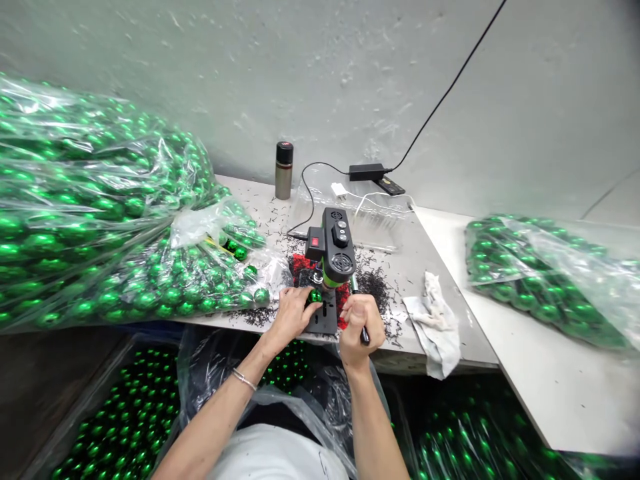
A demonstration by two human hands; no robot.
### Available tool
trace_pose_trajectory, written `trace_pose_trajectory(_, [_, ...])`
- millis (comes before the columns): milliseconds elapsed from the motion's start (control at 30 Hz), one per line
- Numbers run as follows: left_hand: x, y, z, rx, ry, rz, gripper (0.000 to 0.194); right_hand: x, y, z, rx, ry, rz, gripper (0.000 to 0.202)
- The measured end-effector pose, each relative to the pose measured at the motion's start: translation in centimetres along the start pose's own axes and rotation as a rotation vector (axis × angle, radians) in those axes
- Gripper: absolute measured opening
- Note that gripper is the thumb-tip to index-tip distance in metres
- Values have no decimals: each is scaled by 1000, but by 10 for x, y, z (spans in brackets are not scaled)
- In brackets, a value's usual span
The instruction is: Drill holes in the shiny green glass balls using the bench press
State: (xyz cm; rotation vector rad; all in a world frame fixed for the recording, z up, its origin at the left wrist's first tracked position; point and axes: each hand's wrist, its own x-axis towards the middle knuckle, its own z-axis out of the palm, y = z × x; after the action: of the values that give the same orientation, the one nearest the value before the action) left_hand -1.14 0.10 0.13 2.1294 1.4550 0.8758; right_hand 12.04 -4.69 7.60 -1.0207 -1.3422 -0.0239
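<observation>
My left grip [293,312] pinches green ball [315,296] at plate [323,325], beside machine [340,243], seemingly for keeping it steady. Right grip [361,323] is closed around lever [365,335], probably for good leverage. Bag [185,287] lies at left, I think for easy reach.

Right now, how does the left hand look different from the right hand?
The left hand pinches a shiny green ball, but the right hand is wrapped in a fist around a black handle. There's a silvery bracelet on the left hand's wrist, while the right hand's wrist has none. Both hands are bare and work at the black machine.
</observation>
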Motion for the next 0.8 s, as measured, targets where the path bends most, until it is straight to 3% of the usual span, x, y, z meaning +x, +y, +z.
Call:
trace_pose_trajectory(200, [-3,-17,0,-178,-33,-52,33,-1,1,1,28,6,-18,29])
trace_pose_trajectory(433, [-2,-23,-6,-212,-120,-120,37,-1,1,1,31,3,-30,29])
trace_pose_trajectory(800, [-7,-14,4,-96,-23,49,33,0,0,1,36,-7,-52,29])
